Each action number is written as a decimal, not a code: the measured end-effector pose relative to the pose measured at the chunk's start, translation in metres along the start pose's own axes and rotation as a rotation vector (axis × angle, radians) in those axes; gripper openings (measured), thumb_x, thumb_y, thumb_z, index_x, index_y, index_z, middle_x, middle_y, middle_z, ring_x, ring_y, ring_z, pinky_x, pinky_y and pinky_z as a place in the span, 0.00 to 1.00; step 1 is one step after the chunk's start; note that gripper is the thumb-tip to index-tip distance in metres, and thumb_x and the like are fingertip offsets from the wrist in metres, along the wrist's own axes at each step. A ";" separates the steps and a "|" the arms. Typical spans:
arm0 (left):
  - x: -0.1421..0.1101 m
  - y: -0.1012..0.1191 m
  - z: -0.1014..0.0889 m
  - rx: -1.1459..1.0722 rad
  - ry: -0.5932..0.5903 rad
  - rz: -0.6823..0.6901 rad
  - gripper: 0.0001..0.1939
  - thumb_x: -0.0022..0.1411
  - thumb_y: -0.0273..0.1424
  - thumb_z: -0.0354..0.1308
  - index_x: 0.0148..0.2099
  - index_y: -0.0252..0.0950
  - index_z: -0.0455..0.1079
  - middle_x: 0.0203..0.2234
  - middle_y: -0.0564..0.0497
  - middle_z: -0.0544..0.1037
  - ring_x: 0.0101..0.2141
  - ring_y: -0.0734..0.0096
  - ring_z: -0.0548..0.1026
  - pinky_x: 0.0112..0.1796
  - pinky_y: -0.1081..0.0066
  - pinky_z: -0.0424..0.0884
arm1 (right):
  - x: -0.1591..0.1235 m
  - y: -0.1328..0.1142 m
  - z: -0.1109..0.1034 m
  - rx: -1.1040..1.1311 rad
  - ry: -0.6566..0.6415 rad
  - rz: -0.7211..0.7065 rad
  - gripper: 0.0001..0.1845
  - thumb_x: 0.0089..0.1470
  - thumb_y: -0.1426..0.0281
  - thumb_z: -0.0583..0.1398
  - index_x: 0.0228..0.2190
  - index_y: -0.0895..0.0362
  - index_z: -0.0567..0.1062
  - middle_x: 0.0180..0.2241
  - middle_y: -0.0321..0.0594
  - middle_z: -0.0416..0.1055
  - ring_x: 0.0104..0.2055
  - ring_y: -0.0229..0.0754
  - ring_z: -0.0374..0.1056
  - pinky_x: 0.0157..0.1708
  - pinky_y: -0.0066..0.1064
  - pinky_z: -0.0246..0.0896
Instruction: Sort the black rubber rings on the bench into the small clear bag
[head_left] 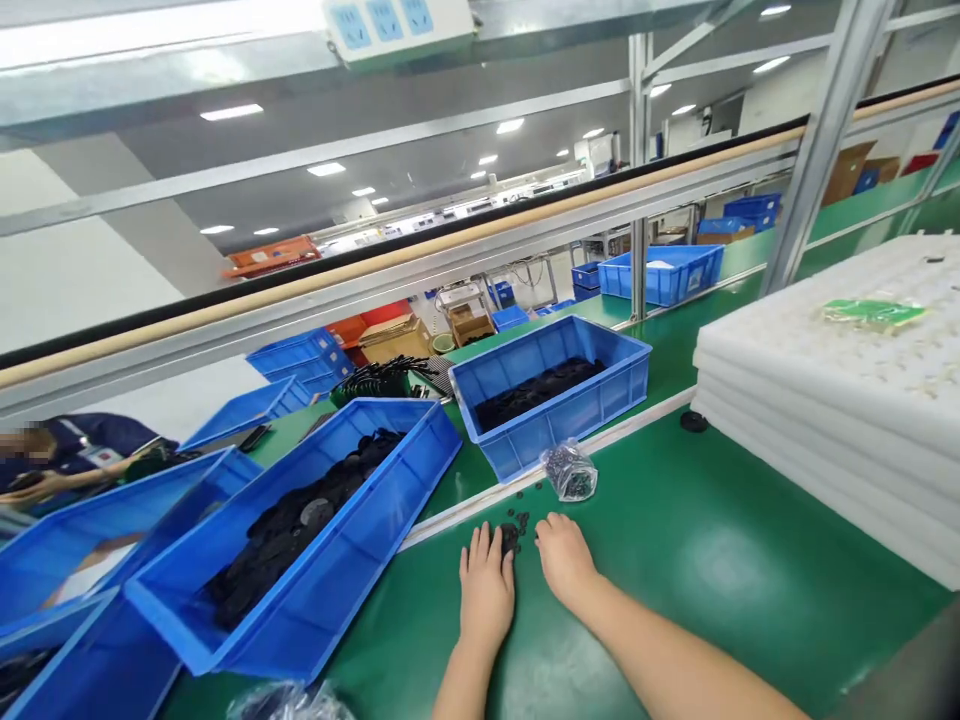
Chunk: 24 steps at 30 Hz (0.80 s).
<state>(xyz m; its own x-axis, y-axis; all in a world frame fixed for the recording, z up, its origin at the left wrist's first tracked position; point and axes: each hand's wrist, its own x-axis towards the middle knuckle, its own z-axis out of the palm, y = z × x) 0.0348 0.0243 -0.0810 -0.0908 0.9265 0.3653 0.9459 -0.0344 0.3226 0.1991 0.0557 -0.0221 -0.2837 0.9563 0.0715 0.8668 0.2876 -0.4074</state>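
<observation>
My left hand point(486, 585) lies on the green table top with its fingers stretched out. Beside its fingertips and thumb is a dark round piece point(510, 538), partly covered by the hand. My right hand point(564, 558) rests a little to the right, its fingers curled in; whatever they may hold is hidden. Several small black ring-like parts point(523, 520) lie scattered on the green surface between and just beyond the hands. A clear plastic bag point(571, 472) of similar small dark parts lies on its side beyond my right hand.
A blue bin point(390, 540) of black discs stands left, and another blue bin point(570, 425) with black parts stands beyond the white rail. White foam sheets point(825, 420) are stacked right, near a black disc point(694, 421). Another person point(82, 450) is at far left.
</observation>
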 end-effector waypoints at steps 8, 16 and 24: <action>-0.021 0.004 -0.006 -0.075 -0.007 0.052 0.21 0.68 0.34 0.48 0.59 0.35 0.69 0.63 0.38 0.67 0.65 0.50 0.62 0.62 0.44 0.60 | -0.001 0.001 0.004 -0.035 0.039 0.039 0.14 0.61 0.80 0.53 0.38 0.58 0.79 0.41 0.49 0.75 0.45 0.50 0.70 0.45 0.37 0.62; -0.018 0.006 -0.008 -0.255 -0.042 -0.064 0.16 0.59 0.30 0.57 0.50 0.36 0.71 0.65 0.35 0.64 0.66 0.45 0.58 0.61 0.42 0.60 | -0.029 -0.012 0.008 0.264 0.070 -0.052 0.13 0.60 0.79 0.54 0.38 0.55 0.76 0.40 0.42 0.75 0.44 0.45 0.71 0.46 0.32 0.64; -0.019 -0.002 -0.010 -0.461 -0.019 -0.120 0.12 0.48 0.25 0.60 0.38 0.39 0.68 0.62 0.37 0.67 0.65 0.44 0.60 0.60 0.42 0.61 | -0.033 -0.013 0.034 0.265 -0.017 -0.209 0.13 0.59 0.80 0.53 0.35 0.55 0.76 0.38 0.41 0.74 0.41 0.44 0.71 0.43 0.32 0.65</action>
<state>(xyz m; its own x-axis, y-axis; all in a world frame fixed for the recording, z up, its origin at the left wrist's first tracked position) 0.0319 0.0026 -0.0797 -0.1809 0.9406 0.2872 0.6917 -0.0860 0.7171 0.1836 0.0182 -0.0498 -0.4528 0.8764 0.1643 0.6528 0.4513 -0.6084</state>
